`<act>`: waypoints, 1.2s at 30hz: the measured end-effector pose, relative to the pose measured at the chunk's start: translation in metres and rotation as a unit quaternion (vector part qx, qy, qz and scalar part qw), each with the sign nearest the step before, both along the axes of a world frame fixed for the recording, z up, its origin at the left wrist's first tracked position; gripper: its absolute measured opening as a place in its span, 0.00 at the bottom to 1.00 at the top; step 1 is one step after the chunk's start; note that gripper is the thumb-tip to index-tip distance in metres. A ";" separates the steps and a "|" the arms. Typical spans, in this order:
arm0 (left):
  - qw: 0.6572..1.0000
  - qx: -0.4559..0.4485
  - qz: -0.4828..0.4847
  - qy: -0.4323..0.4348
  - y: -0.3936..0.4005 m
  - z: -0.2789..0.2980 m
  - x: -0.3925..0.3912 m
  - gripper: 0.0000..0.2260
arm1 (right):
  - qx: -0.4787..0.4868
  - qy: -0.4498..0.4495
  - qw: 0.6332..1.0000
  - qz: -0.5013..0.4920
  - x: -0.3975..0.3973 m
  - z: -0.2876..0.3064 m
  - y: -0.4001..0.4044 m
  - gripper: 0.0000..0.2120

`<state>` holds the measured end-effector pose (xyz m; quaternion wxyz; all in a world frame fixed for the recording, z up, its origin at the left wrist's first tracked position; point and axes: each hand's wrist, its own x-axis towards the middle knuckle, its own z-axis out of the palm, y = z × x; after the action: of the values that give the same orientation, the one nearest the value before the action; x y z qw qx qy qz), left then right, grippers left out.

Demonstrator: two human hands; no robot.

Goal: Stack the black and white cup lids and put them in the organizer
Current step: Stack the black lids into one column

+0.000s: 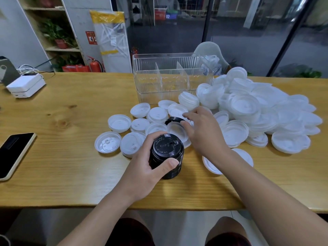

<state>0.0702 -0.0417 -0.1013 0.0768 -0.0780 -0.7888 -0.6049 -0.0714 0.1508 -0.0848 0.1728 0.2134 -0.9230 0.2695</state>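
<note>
Left hand [150,167] fingers curled round black lid stack [166,155]. Right hand [200,128] fingertips pinching loose black lid [174,119] among white lids [248,110]. Next, probably: lift it, seat on stack; organizer [170,77] waits.

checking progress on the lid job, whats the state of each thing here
left hand: grips the black lid stack
black lid stack: upright, held just above the table
right hand: fingers on a single black lid
single black lid: tilted among the white lids
white lids: loose, mostly piled at right
organizer: upright, no lids inside
phone: screen dark
</note>
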 end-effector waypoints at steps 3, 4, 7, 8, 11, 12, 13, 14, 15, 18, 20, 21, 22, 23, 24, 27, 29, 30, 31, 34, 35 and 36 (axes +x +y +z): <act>1.000 0.002 -0.002 -0.001 0.001 0.001 0.000 0.29 | 0.031 0.018 0.999 0.000 -0.007 -0.003 -0.002 0.11; 1.000 0.003 -0.004 -0.002 0.001 0.001 0.000 0.29 | 0.035 0.020 0.999 0.000 -0.008 -0.002 -0.001 0.11; 1.000 0.001 -0.004 -0.001 0.000 0.001 0.000 0.29 | -0.003 0.006 1.000 0.014 -0.006 0.006 0.005 0.09; 1.000 0.001 -0.004 0.000 0.000 0.002 0.001 0.29 | -0.030 -0.004 0.999 0.019 -0.004 0.011 0.008 0.08; 1.000 0.000 -0.003 0.002 0.000 0.002 0.001 0.28 | -0.159 -0.062 0.985 0.014 0.007 0.030 0.021 0.07; 1.000 0.000 -0.002 0.003 0.000 0.003 0.001 0.27 | -0.214 -0.091 0.972 0.017 0.013 0.036 0.027 0.07; 1.000 0.001 -0.002 0.005 0.001 0.003 0.001 0.27 | -0.268 -0.118 0.956 0.024 0.021 0.040 0.031 0.08; 1.000 0.003 -0.002 0.006 0.001 0.003 0.001 0.28 | -0.307 -0.137 0.941 0.031 0.029 0.045 0.036 0.09; 1.000 0.003 -0.003 0.007 0.001 0.003 0.001 0.28 | -0.328 -0.148 0.932 0.039 0.037 0.049 0.038 0.10; 1.000 0.007 -0.001 0.008 0.001 0.003 0.000 0.29 | -0.326 -0.134 0.933 0.067 0.058 0.050 0.042 0.08; 1.000 0.009 0.003 0.009 0.003 0.002 0.001 0.29 | -0.264 -0.067 0.959 0.073 0.069 0.048 0.041 0.04; 1.000 0.010 0.006 0.010 0.003 0.002 0.001 0.29 | -0.222 -0.024 0.972 0.075 0.074 0.047 0.039 0.04; 1.000 0.011 0.010 0.011 0.003 0.001 0.001 0.29 | -0.183 0.017 0.980 0.080 0.079 0.046 0.036 0.05; 1.000 0.012 0.014 0.011 0.003 0.000 0.000 0.30 | -0.149 0.052 0.983 0.091 0.083 0.045 0.032 0.07; 1.000 0.012 0.017 0.009 0.003 0.000 0.000 0.31 | -0.117 0.082 0.985 0.101 0.087 0.044 0.028 0.09; 1.000 0.008 0.010 0.005 0.003 0.000 0.001 0.35 | -0.042 0.130 0.983 0.122 0.095 0.038 0.013 0.13; 1.000 0.001 0.008 0.007 0.004 0.001 0.002 0.35 | -0.024 0.140 0.980 0.140 0.098 0.033 0.003 0.11; 1.000 -0.001 0.008 0.009 0.003 0.002 0.002 0.34 | -0.027 0.131 0.980 0.148 0.100 0.031 -0.002 0.10; 1.000 -0.001 0.009 0.012 0.003 0.002 0.001 0.33 | -0.041 0.111 0.981 0.154 0.102 0.028 -0.005 0.08; 1.000 0.006 0.007 0.019 0.001 0.001 0.001 0.30 | -0.139 -0.007 0.975 0.173 0.103 0.029 -0.003 0.03; 1.000 0.005 0.010 0.020 0.000 0.000 0.001 0.30 | -0.164 -0.046 0.968 0.185 0.103 0.031 0.000 0.05; 1.000 0.003 0.012 0.019 -0.001 0.000 0.001 0.29 | -0.176 -0.076 0.961 0.200 0.101 0.035 0.005 0.07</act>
<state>0.0716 -0.0422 -0.1009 0.0995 -0.0800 -0.7865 -0.6043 0.0300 0.1558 -0.0499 0.0796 0.3390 -0.8099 0.4720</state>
